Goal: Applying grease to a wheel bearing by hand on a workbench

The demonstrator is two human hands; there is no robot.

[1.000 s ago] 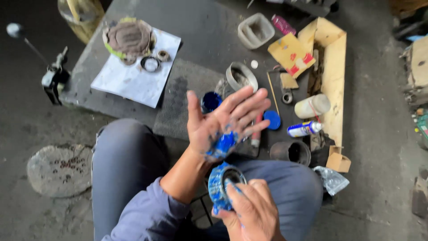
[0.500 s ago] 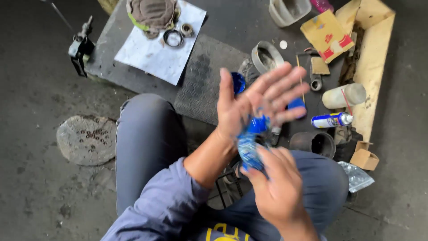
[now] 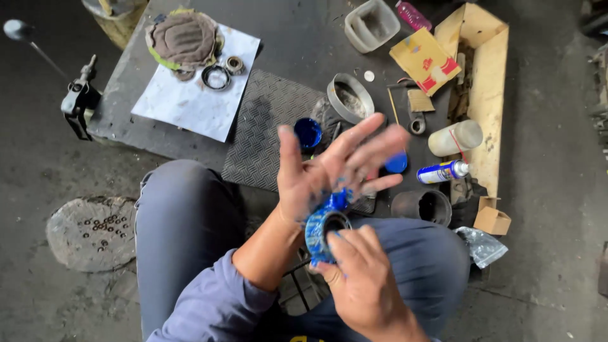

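The left hand (image 3: 316, 174) is held up in the middle of the frame, palm open, fingers (image 3: 364, 136) spread and smeared blue. The right hand (image 3: 361, 278) sits just below it, fingers curled.

Blue-grey long sleeve, grey trousers, blue grease smeared on left hand (image 3: 316, 180).

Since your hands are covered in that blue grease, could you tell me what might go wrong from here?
1. The right hand grips the greased bearing with slick fingers; it could slip and drop onto the gritty floor.
2. The open blue grease pot sits close beyond the left hand, so a sweep might knock it or let dirt in.
3. Grease may smear onto the trousers just below.
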